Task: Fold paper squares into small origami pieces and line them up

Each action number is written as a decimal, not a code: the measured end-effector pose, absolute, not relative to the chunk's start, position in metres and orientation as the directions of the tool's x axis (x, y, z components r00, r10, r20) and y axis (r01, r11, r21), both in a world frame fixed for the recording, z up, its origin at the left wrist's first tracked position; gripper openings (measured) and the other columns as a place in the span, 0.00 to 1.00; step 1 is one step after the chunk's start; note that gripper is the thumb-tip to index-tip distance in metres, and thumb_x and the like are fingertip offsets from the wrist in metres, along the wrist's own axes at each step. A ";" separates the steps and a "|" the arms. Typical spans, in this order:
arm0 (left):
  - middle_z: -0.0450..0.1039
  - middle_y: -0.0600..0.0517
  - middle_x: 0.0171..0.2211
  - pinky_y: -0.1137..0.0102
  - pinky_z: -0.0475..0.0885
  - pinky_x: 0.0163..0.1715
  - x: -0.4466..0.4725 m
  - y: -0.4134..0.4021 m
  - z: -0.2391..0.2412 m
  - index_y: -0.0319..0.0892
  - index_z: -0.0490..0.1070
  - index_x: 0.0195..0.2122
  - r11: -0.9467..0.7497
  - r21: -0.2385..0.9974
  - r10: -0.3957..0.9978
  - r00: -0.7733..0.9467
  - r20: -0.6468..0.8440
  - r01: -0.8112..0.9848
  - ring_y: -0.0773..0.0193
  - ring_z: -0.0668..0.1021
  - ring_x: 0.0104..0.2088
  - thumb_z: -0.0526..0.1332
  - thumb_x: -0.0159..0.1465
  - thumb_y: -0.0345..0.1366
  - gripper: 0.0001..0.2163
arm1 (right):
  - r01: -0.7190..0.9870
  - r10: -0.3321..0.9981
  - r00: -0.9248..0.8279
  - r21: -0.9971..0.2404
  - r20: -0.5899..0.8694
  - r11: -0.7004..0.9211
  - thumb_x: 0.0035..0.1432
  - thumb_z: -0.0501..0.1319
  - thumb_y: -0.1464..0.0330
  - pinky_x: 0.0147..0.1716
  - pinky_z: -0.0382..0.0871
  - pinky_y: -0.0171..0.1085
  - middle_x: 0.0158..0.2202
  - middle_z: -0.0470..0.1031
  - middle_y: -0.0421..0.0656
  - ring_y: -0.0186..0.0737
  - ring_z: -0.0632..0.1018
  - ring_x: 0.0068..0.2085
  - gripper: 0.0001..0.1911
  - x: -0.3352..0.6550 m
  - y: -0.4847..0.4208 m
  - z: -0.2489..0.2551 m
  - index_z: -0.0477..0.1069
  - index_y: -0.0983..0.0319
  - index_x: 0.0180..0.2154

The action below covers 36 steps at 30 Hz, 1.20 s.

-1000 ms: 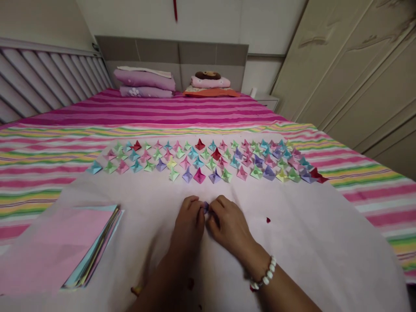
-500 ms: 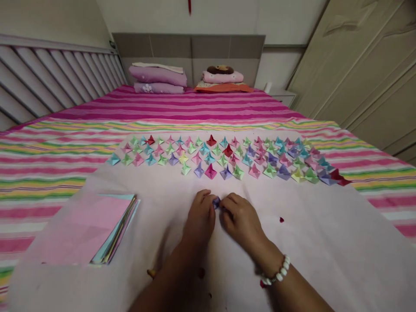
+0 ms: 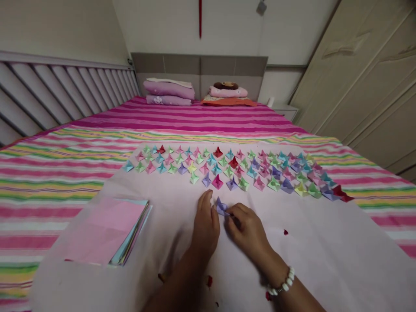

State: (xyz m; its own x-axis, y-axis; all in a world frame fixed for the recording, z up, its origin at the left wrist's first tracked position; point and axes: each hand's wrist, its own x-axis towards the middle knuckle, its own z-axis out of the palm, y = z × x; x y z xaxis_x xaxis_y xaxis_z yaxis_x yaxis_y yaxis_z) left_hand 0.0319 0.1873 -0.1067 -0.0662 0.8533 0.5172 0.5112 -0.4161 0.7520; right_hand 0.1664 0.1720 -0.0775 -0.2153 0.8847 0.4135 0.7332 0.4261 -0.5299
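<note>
A small purple paper boat (image 3: 222, 206) is between my two hands, over the white sheet (image 3: 312, 242). My right hand (image 3: 246, 222), with a pale beaded bracelet on its wrist, pinches the boat's right end between thumb and fingers. On the other side, my left hand (image 3: 207, 223) has its fingers stretched out and held upright, close beside the boat; whether it touches the paper I cannot tell. Beyond the hands stand rows of folded paper boats in many colours, among them a magenta boat (image 3: 217, 182) and a purple boat (image 3: 232, 184).
On the left lies a stack of coloured paper squares (image 3: 100, 229), pink on top. Small red scraps (image 3: 285, 232) are scattered on the sheet. Folded purple bedding (image 3: 169, 89) is piled at the headboard (image 3: 182, 65). A slatted rail (image 3: 65, 89) runs along the left side.
My left fingers have come off the purple boat and straightened. The boat now shows more fully, pinched by my right hand. The camera view has tilted slightly upward.
</note>
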 end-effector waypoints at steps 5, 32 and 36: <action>0.63 0.40 0.56 0.55 0.67 0.55 0.035 0.182 -0.103 0.42 0.56 0.59 -0.451 0.764 0.824 -0.114 0.555 0.462 0.55 0.67 0.58 0.49 0.67 0.30 0.19 | 0.651 0.865 -0.213 -0.594 0.455 0.473 0.58 0.54 0.71 0.31 0.66 0.37 0.30 0.72 0.44 0.40 0.73 0.31 0.08 0.168 0.173 -0.074 0.72 0.62 0.35; 0.61 0.42 0.58 0.59 0.59 0.59 0.009 0.194 -0.081 0.42 0.61 0.54 -0.386 0.922 0.650 -0.697 0.302 0.040 0.57 0.65 0.59 0.52 0.66 0.36 0.16 | 0.827 0.869 -0.436 -0.279 0.233 0.489 0.59 0.54 0.74 0.29 0.59 0.33 0.31 0.74 0.44 0.37 0.74 0.31 0.12 0.035 0.279 -0.038 0.72 0.63 0.26; 0.62 0.42 0.57 0.59 0.60 0.58 0.009 0.196 -0.080 0.42 0.62 0.53 -0.366 0.931 0.651 -0.711 0.264 0.011 0.56 0.65 0.58 0.52 0.65 0.37 0.15 | 0.840 0.869 -0.450 -0.232 0.207 0.491 0.58 0.56 0.73 0.29 0.60 0.34 0.33 0.74 0.45 0.39 0.75 0.33 0.09 0.033 0.281 -0.034 0.73 0.63 0.29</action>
State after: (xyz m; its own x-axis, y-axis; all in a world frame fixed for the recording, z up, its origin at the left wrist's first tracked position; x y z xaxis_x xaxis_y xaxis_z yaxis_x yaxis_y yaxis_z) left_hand 0.0085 0.1956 -0.0805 -0.7115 0.6513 0.2639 0.0105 -0.3657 0.9307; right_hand 0.0326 0.2808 -0.0336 -0.4505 0.8686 0.2066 0.8398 0.4907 -0.2322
